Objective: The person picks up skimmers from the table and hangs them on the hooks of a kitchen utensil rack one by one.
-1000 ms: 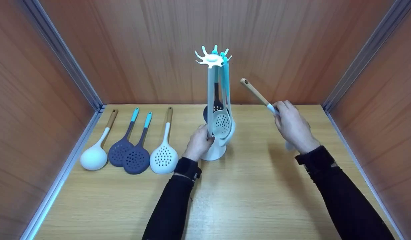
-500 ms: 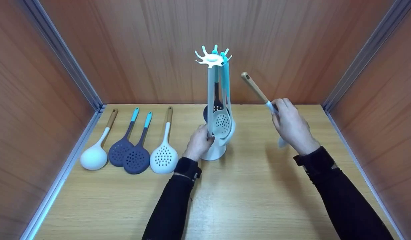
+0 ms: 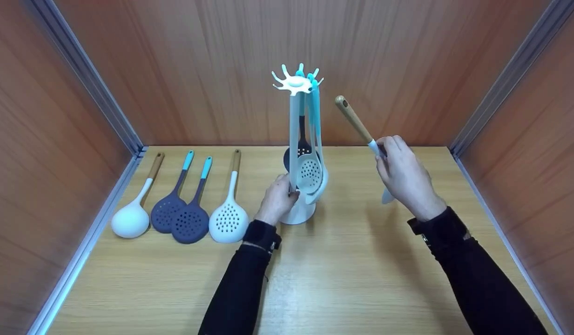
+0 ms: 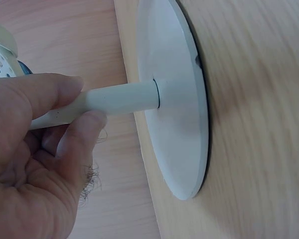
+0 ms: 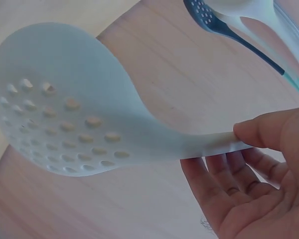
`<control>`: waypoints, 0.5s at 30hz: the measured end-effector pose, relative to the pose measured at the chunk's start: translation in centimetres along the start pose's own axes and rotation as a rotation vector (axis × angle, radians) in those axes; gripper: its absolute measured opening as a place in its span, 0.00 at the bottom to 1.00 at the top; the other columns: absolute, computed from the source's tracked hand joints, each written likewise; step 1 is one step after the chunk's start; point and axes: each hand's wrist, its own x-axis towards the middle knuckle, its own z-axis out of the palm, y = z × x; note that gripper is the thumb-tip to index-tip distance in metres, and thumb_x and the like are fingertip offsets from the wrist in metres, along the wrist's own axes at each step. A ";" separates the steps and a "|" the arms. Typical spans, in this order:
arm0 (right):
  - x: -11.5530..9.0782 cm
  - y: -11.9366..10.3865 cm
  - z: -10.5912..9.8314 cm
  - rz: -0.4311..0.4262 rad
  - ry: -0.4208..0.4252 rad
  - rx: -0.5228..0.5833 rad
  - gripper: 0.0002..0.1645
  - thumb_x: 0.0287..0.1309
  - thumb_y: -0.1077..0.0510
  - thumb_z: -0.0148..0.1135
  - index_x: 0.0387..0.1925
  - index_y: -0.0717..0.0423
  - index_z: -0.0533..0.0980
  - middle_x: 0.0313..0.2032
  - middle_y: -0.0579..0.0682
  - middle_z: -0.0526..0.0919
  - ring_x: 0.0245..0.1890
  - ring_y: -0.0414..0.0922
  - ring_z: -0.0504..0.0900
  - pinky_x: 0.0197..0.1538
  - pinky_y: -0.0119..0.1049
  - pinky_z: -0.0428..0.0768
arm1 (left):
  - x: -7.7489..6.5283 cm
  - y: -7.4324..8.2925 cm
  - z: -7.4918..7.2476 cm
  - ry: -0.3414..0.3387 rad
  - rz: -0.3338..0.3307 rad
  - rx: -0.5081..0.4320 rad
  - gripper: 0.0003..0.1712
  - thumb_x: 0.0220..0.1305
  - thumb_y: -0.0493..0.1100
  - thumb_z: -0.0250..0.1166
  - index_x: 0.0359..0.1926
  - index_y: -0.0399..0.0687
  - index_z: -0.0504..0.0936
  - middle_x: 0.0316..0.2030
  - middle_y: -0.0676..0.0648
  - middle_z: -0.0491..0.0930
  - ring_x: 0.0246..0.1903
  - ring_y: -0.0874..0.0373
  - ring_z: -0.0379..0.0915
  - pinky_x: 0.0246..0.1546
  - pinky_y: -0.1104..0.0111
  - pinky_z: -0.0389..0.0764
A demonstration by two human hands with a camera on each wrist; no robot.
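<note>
My left hand (image 3: 277,199) grips the lower pole of a white utensil stand (image 3: 294,135), just above its round base (image 4: 177,114). On the stand's right and back hang a white skimmer (image 3: 310,173), a dark one (image 3: 304,147) and other pale utensils that partly overlap. Off to the right, my right hand (image 3: 405,174) holds a white skimmer (image 5: 65,99) by its neck, thumb on one side and fingers on the other. Its wooden handle (image 3: 354,120) points up and left, apart from the stand. In the head view the hand hides most of its perforated head.
On the table (image 3: 333,279) at the left lie a white ladle (image 3: 131,220), two dark skimmers with blue handles (image 3: 167,211) (image 3: 191,223), the pair overlapping, and a white skimmer with a wooden handle (image 3: 229,219). Wood-grain panels (image 3: 212,70) enclose the back and sides.
My right hand has moved slightly left and up with the skimmer, whose handle now stands a little steeper. The left hand and the stand stay in place.
</note>
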 end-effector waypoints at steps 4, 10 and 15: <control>-0.1 -0.5 -0.2 0.000 0.004 0.009 0.16 0.84 0.68 0.64 0.66 0.68 0.77 0.57 0.66 0.83 0.54 0.63 0.92 0.52 0.60 0.97 | 0.0 0.0 0.0 0.000 0.003 0.000 0.32 0.82 0.31 0.70 0.82 0.46 0.80 0.71 0.35 0.85 0.76 0.38 0.81 0.81 0.43 0.83; -0.2 -1.1 -0.5 -0.015 0.020 0.022 0.16 0.84 0.68 0.65 0.66 0.68 0.77 0.57 0.65 0.84 0.53 0.61 0.92 0.52 0.59 0.98 | 0.0 0.0 0.0 0.002 0.001 -0.006 0.32 0.82 0.30 0.70 0.82 0.48 0.81 0.71 0.36 0.85 0.76 0.40 0.82 0.81 0.44 0.84; -0.4 -1.7 -0.7 -0.034 0.038 0.032 0.16 0.85 0.67 0.64 0.66 0.68 0.77 0.56 0.64 0.84 0.53 0.59 0.91 0.52 0.57 0.98 | 0.0 0.0 0.0 0.002 -0.006 -0.009 0.32 0.82 0.30 0.69 0.82 0.47 0.81 0.70 0.36 0.85 0.75 0.39 0.82 0.81 0.44 0.84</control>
